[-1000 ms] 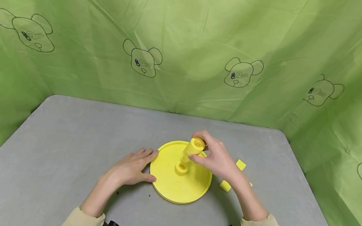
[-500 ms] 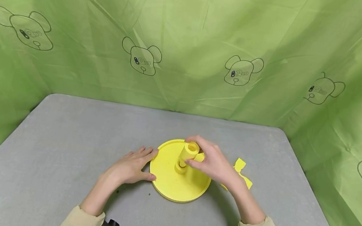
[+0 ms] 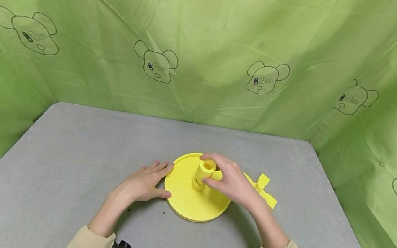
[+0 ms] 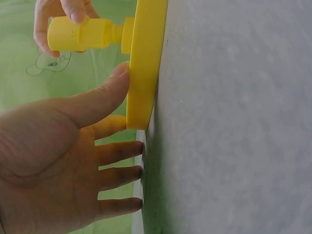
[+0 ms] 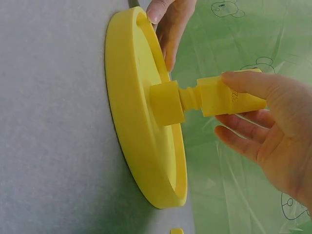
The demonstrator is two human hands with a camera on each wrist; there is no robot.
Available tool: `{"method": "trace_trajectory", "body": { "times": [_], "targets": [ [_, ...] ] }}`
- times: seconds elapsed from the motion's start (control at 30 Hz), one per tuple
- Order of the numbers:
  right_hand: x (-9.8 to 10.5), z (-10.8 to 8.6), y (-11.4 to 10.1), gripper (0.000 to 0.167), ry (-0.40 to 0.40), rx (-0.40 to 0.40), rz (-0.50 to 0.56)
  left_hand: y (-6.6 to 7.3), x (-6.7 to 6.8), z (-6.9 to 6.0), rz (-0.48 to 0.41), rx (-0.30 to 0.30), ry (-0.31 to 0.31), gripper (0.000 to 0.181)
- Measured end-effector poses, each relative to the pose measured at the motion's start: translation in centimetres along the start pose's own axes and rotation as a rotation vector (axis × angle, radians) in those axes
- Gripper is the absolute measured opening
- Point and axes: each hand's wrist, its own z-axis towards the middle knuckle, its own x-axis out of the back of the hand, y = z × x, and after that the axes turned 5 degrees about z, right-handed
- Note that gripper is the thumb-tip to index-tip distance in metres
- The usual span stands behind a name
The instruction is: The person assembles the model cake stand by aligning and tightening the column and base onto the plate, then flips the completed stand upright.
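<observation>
A round yellow plate with a raised rim [image 3: 190, 209] lies on the grey table. At its middle stands a short ring-shaped socket [image 5: 166, 103]. My right hand [image 3: 234, 182] holds a thick yellow post [image 3: 204, 172] nearly upright over that socket, thumb on one side and fingers on the other. A narrower threaded neck [image 5: 190, 98] shows between post and socket; its lower tip is hidden in the socket. The post's top is hollow. With fingers spread straight, my left hand [image 3: 143, 183] rests at the plate's left edge, its thumb [image 4: 114, 87] touching the rim.
Right of the plate lies a yellow part with several flat blades [image 3: 268, 200], partly hidden behind my right hand and forearm. A black camera hangs at each wrist. Green cloth [image 3: 210, 36] walls the table's [image 3: 97, 139] back and sides.
The post has come down and a little left, from tilted above the socket to nearly upright in it. More of the bladed part now shows. My left hand stays put.
</observation>
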Motion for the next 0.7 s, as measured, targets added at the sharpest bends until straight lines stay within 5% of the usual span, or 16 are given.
{"method": "trace_trajectory", "body": {
  "times": [0.7],
  "targets": [
    [-0.89,-0.33,0.27,0.052,-0.007,0.033,-0.061,0.16,0.02,0.15,0.009,0.001,-0.002,0.088]
  ]
}}
